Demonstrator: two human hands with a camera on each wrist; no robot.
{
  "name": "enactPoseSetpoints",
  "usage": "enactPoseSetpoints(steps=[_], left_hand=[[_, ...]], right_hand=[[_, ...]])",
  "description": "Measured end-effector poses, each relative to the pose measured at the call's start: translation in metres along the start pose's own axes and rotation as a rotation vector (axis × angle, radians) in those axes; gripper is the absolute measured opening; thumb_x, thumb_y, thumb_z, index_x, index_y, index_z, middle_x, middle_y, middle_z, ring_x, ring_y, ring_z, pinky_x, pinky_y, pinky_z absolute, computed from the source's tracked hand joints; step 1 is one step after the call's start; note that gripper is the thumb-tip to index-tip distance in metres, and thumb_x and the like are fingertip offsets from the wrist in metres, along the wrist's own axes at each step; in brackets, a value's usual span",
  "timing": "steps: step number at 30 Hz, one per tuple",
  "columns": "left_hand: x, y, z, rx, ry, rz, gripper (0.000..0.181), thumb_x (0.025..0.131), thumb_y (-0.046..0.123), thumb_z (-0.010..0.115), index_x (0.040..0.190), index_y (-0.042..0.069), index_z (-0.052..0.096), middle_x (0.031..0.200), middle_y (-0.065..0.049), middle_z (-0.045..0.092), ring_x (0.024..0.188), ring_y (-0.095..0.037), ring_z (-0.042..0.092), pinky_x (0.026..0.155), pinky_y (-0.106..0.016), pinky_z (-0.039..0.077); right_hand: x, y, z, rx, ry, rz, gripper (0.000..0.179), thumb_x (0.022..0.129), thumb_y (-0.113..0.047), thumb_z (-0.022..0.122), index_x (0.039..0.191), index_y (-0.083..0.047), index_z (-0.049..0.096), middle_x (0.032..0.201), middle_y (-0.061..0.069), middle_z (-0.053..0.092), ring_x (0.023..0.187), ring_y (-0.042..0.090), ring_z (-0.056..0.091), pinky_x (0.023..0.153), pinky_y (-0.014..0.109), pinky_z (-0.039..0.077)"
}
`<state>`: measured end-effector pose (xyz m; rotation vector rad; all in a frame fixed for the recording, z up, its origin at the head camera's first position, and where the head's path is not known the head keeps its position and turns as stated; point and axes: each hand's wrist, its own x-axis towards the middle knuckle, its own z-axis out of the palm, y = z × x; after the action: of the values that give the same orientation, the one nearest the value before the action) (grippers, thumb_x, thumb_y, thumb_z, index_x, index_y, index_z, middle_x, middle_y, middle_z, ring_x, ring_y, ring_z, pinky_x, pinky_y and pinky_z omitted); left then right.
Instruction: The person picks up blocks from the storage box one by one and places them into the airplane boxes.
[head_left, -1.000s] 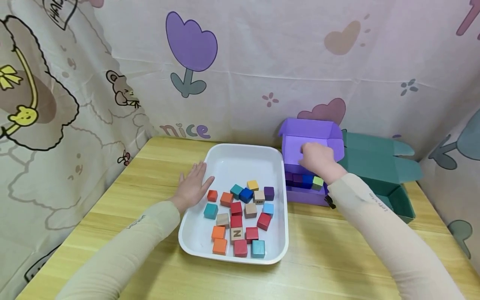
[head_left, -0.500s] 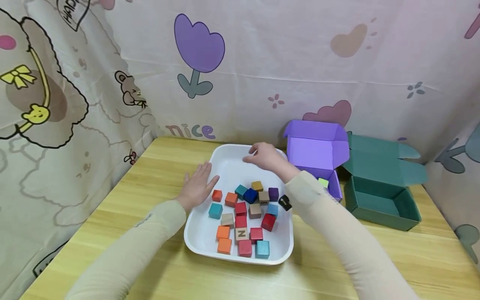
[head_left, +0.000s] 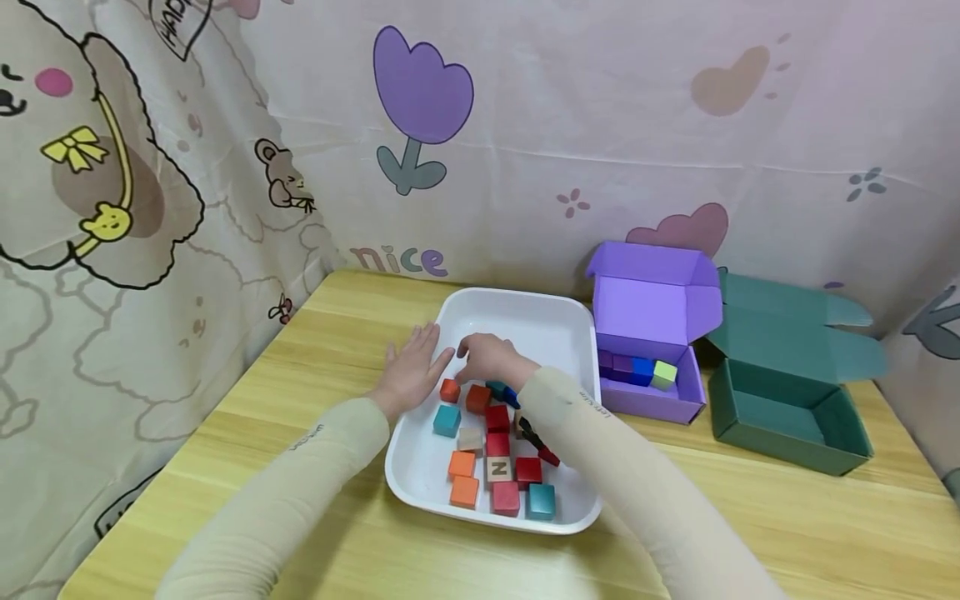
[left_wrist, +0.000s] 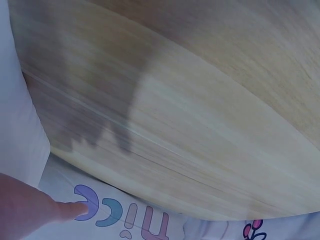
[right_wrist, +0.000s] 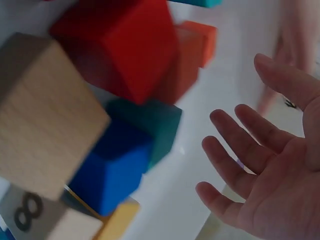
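Note:
Several coloured cubes lie in the white tray [head_left: 525,321]. My right hand [head_left: 491,358] hovers over them, close to a small orange-red cube [head_left: 450,390]. In the right wrist view that hand [right_wrist: 272,167] has loosely spread fingers with nothing between them. Blue [right_wrist: 115,165], red [right_wrist: 120,50] and plain wooden [right_wrist: 45,110] cubes sit beside it, apart from the fingers. My left hand [head_left: 411,371] rests at the tray's left rim, fingers straight. Only part of the left hand [left_wrist: 30,207] shows in its wrist view. The right forearm hides some cubes.
An open purple box [head_left: 652,404] stands right of the tray, holding a lime cube [head_left: 664,375] beside blue and purple ones. Farther right is an open green box [head_left: 791,450]. A printed cloth [head_left: 570,100] hangs behind the wooden table [head_left: 315,358].
My right hand has moved left from the purple box, across the tray's far part, to above the cubes. The left hand stays at the tray's rim. The head view has shifted slightly.

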<state>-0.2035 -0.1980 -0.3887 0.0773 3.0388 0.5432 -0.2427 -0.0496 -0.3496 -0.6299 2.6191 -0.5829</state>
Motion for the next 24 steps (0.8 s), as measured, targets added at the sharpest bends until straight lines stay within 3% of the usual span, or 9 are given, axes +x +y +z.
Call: enactPoseSetpoints(steps=[6,9,14,19,24], left_hand=[[0.003,-0.001,0.001,-0.01,0.014,0.018,0.069,0.099,0.051,0.023,0.151,0.007,0.013,0.158,-0.011,0.011,0.146,-0.031,0.006,0.112,-0.064,0.004],[0.004,-0.004,0.003,-0.01,0.022,0.026,0.069,0.099,0.051,0.023,0.15,0.006,0.013,0.158,-0.012,0.012,0.146,-0.032,0.007,0.112,-0.064,0.004],[0.004,-0.003,0.002,-0.007,0.03,0.027,0.068,0.1,0.051,0.023,0.15,0.006,0.013,0.158,-0.012,0.012,0.146,-0.031,0.007,0.112,-0.064,0.005],[0.004,-0.002,0.001,0.003,0.018,0.022,0.069,0.099,0.051,0.023,0.15,0.006,0.013,0.158,-0.012,0.012,0.146,-0.032,0.007,0.112,-0.064,0.004],[0.003,0.0,0.001,-0.001,0.006,0.011,0.069,0.099,0.051,0.024,0.15,0.006,0.012,0.158,-0.012,0.011,0.146,-0.032,0.006,0.113,-0.064,0.002]], right_hand=[[-0.003,0.006,0.006,-0.069,-0.087,0.019,0.041,0.081,-0.028,0.073,0.117,-0.011,0.062,0.107,0.004,0.066,0.096,0.019,0.053,0.103,0.048,0.034],[-0.006,0.009,0.006,-0.177,-0.133,0.003,0.037,0.078,-0.03,0.074,0.109,-0.012,0.065,0.095,0.001,0.066,0.093,0.018,0.052,0.101,0.044,0.034],[-0.01,0.013,0.006,-0.283,-0.143,-0.034,0.031,0.077,-0.029,0.076,0.101,-0.012,0.069,0.082,-0.001,0.065,0.09,0.019,0.05,0.104,0.042,0.03],[-0.009,0.016,0.007,-0.268,-0.101,-0.045,0.025,0.078,-0.022,0.074,0.099,-0.01,0.069,0.083,0.0,0.067,0.088,0.019,0.053,0.114,0.048,0.02],[-0.009,0.02,0.006,-0.155,-0.086,-0.038,0.028,0.08,-0.02,0.072,0.106,-0.009,0.067,0.089,0.001,0.067,0.09,0.018,0.055,0.118,0.048,0.014]])
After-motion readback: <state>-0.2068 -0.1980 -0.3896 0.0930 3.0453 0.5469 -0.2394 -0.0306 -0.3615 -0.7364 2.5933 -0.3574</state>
